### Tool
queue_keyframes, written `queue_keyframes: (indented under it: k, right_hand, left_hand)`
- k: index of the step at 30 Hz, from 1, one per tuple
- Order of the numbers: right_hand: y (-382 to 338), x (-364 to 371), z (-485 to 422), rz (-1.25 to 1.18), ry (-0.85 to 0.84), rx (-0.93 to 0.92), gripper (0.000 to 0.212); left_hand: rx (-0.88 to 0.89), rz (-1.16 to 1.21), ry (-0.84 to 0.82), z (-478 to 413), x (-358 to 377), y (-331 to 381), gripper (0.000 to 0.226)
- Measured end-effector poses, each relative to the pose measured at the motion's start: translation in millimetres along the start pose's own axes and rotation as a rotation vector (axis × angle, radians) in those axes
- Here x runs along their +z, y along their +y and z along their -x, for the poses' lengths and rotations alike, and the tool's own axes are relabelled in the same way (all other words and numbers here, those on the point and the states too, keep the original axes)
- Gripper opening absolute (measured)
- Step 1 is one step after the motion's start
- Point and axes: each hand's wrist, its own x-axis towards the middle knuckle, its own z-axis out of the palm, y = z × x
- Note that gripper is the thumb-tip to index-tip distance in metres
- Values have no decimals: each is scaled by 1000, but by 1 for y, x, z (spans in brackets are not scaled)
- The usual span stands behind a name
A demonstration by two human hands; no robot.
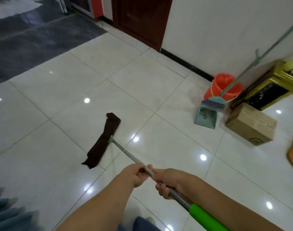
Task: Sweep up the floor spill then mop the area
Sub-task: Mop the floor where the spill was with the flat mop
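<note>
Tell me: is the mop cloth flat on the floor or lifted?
Flat: the mop cloth lies stretched out on the white tiles.

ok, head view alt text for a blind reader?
The left hand and right hand grip the silver metal pole of a flat mop whose dark brown cloth head lies on the glossy white tiled floor. A teal plastic dustpan, an orange-lined bin and a brown cardboard box sit by the wall on the right.
</note>
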Motion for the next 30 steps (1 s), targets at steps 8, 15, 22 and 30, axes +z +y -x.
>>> queue_keyframes:
  k: [8,15,22,30]
  right_hand:
    - [79,-111,40,-164,107,-10,41]
    - [106,-150,58,-208,117,-21,33]
    - [70,-160,78,-333,17,-9,19]
    - [-9,-144,85,-331,-97,-34,30]
  left_hand:
    - [-102,-170,-59,-18,86,-117,17]
    - [-127,-284,-52,-3,124,-160,19]
    - [-49,-203,-108,19,147,-142,26]
    - [70,-109,-97,32,165,-77,23]
